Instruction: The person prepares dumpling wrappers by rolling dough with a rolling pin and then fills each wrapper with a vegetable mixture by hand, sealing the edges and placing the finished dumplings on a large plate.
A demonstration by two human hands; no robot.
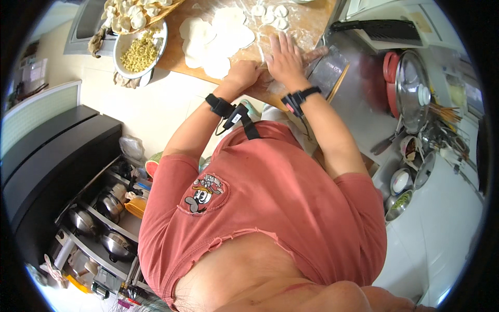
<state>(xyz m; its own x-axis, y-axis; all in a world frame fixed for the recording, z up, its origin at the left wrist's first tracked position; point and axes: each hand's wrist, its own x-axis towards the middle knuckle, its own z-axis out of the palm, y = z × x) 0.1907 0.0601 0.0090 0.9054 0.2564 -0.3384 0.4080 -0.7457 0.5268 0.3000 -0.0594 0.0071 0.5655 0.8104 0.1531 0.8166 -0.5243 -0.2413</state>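
Note:
My left hand (245,74) is curled at the board's near edge, just right of the dough wrappers; whether its fingers pinch dough is hidden. My right hand (285,58) lies flat, fingers spread, palm over a wooden rolling pin (316,54) whose blurred end sticks out to the right. Thin round dough wrappers (230,39) overlap on the floured wooden board (265,89). Several small dough pieces (280,17), pale and flattened, sit near the top. To the left, an enamel bowl (117,62) holds yellow-green filling (140,54), with a woven tray (161,15) of dumplings above it.
A cleaver-like broad metal blade (329,66) and wooden chopsticks (338,84) lie right of the board. Farther right stand a red pot (391,84) with a glass lid (413,91) and several bowls (400,181). A sink (87,25) is at upper left, open drawers (105,222) at lower left.

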